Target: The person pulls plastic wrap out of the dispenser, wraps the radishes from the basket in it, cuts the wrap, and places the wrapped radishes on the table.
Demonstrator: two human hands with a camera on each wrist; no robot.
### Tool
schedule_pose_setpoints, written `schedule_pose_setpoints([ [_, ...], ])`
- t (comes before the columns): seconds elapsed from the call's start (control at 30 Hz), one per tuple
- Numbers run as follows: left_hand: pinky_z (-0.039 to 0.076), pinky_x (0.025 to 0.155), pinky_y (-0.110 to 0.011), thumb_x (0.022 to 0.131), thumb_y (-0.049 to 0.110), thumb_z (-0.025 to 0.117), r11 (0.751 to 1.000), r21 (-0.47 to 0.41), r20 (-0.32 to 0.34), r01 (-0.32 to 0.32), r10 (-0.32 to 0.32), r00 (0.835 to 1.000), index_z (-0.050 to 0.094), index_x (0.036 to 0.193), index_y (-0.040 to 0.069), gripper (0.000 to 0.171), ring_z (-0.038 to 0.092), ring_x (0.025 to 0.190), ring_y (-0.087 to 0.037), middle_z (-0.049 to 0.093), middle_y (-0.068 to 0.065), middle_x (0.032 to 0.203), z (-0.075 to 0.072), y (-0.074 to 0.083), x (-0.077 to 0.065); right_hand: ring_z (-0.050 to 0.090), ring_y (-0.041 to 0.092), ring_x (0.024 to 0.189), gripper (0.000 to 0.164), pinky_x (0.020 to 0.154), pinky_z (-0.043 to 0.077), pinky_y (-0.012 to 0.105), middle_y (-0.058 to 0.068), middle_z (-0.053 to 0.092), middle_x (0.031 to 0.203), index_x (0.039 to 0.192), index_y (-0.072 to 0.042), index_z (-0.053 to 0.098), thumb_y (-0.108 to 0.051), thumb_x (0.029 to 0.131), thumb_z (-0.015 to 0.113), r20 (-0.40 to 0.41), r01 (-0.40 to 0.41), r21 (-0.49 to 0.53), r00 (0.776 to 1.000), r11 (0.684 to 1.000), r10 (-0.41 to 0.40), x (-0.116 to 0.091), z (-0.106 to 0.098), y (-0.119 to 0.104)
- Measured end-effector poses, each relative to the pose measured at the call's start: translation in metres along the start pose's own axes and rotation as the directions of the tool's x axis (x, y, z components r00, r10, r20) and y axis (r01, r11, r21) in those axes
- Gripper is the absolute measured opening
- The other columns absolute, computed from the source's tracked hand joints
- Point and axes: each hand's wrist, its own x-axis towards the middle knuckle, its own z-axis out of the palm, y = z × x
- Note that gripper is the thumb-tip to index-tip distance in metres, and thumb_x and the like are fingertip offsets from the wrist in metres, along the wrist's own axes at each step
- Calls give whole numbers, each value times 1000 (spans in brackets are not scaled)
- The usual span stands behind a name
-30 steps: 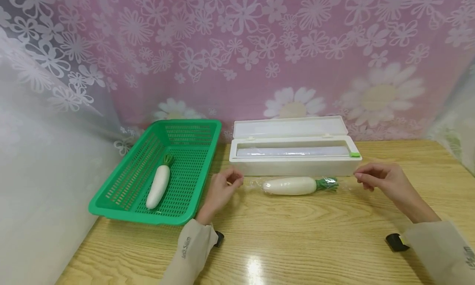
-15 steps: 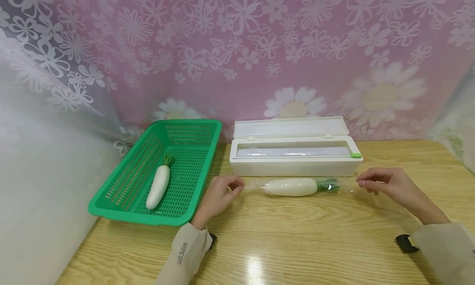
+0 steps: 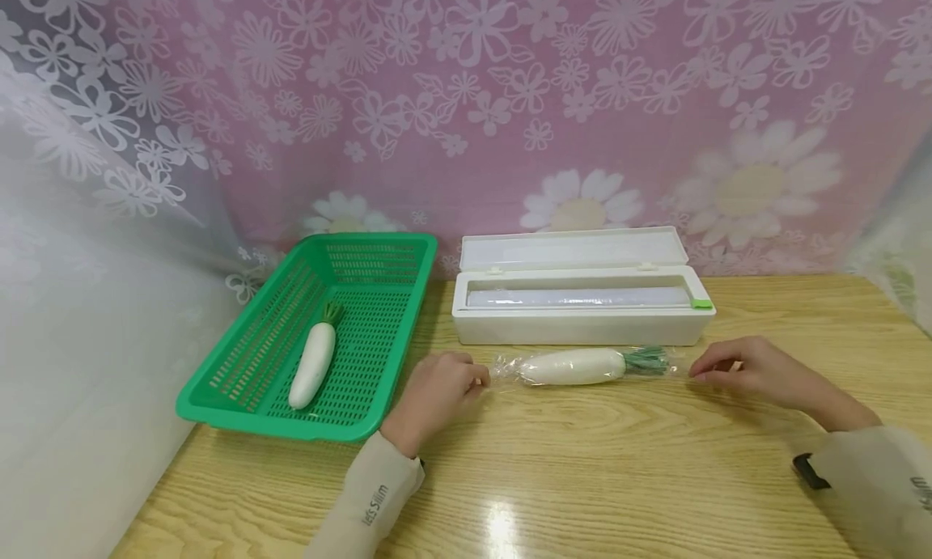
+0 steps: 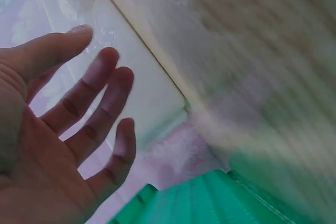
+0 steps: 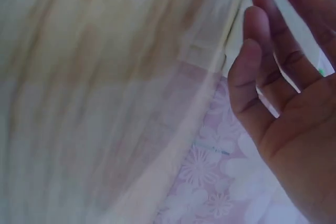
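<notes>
A: Taking the white box as the mark, where are the hands?

B: The left hand sits in front of the box's left end, its back uppermost, the forearm slanting up toward the box from the near side. The right hand reaches in past the box's right front corner, pointing leftward, so that its fingertips come just in front of the box's right end.

A: Are they gripping anything?

B: The clear film. The left hand pinches the end toward the box's left, the right hand the end toward its right, thumb and forefinger together. How firmly, I can't tell.

A: And the other fingers?

B: On the left they bend loosely and fan apart, with the palm showing in the wrist view. On the right they curve in a row beside the pinch.

A: What does the film cover?

B: The wrapped radish. It lies on the table just in front of the box and lengthwise along it, leaves toward the box's right end.

A: Anything else around the box?

B: To its left, the green basket, with a second radish inside. The box's own lid is tipped up at its back, and a roll shows within.
</notes>
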Motion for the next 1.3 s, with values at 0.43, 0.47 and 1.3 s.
schedule_pose_setpoints([
  [0.43,34,52,-26,92,8,67,986,150,76,77,-89,993,46,57,17,42,33,55,-11,37,5,57,6,7,15,54,2,64,12,55,47,25,-10,67,76,84,-8,76,3,89,73,-1,-218,-89,976,972,218,21,13,-18],
  [0.47,33,51,-25,93,11,68,988,132,79,84,-95,992,44,56,17,45,32,54,-10,35,6,56,5,7,14,54,1,65,13,56,48,25,-10,67,76,82,-9,74,3,87,75,0,-230,-91,973,969,231,22,14,-20],
  [1.3,56,75,-29,87,31,82,998,45,111,37,-42,993,68,127,12,46,70,95,-17,73,-2,110,17,31,43,52,7,64,55,52,45,32,14,67,108,118,-2,66,-3,68,90,-98,23,-523,991,852,-87,32,29,-34],
])
